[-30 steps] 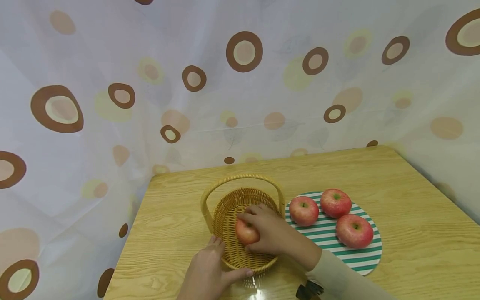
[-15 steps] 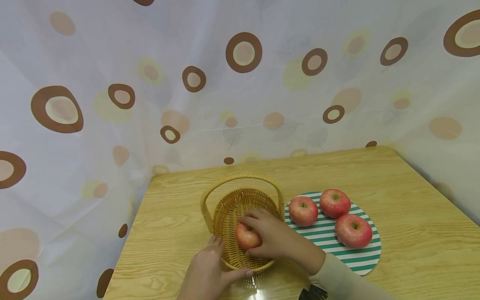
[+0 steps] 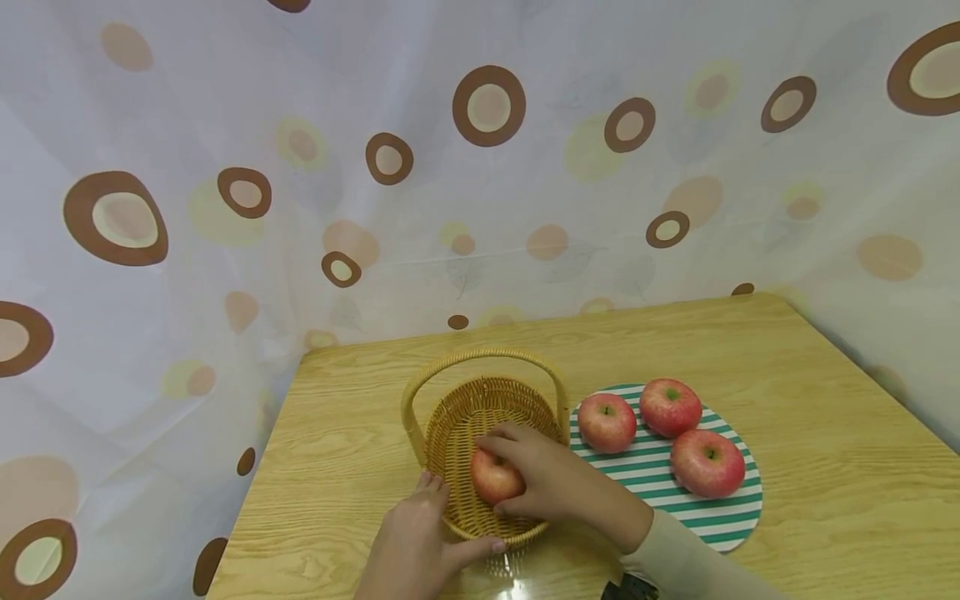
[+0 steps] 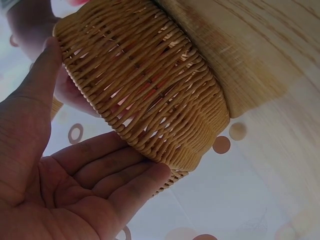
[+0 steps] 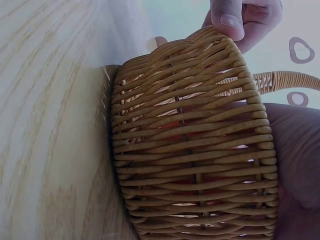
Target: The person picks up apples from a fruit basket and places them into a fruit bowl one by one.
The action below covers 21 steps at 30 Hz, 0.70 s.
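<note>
A red apple sits low in a round wicker basket in the head view. My right hand grips it from the right, fingers over the far side and thumb on the near side. My left hand rests against the basket's near-left rim, thumb along the front. In the left wrist view its fingers lie fairly straight against the woven wall. Through the weave in the right wrist view, patches of red show; the wall hides most of my right hand there.
Right of the basket lies a green-and-white striped mat bearing three more apples. The basket's tall handle arches over its opening. A patterned curtain surrounds the wooden table at the back and sides.
My right hand and the apple have shifted slightly toward me and to the right inside the basket, then stayed nearly still. My left hand has kept its place on the rim.
</note>
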Available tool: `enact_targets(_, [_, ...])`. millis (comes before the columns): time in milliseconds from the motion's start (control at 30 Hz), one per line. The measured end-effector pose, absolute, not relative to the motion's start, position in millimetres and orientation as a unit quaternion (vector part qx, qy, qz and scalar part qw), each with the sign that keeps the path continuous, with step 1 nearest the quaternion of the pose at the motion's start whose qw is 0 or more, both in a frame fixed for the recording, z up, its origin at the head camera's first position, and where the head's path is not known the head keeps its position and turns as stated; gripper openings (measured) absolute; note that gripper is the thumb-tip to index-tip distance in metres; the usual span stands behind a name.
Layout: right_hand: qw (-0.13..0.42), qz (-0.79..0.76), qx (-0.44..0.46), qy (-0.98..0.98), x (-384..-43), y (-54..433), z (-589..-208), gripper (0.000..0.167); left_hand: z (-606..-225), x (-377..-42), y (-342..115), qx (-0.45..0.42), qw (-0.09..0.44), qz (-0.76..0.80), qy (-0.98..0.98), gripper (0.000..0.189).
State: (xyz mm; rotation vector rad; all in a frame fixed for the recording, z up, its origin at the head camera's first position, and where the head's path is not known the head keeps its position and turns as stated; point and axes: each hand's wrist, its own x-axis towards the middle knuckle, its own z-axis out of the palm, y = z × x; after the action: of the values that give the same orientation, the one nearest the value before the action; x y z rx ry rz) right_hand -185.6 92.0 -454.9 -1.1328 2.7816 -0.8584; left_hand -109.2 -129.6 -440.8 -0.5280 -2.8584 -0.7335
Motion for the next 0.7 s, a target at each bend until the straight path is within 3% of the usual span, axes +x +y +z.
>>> enact_targets(533, [-0.01,-0.291,-0.363,0.885,-184.0,94.0,-455.0,0.077,-439.3,-108.9,-129.0,-0.175,0.073,-0.253,-0.949,0.097])
enact_targets(700, [-0.02,-0.297,-0.367,0.881,-182.9,95.5,-455.7,0.077,-439.1,-108.8,-129.4,-0.171,0.071,-0.245,-0.952,0.085])
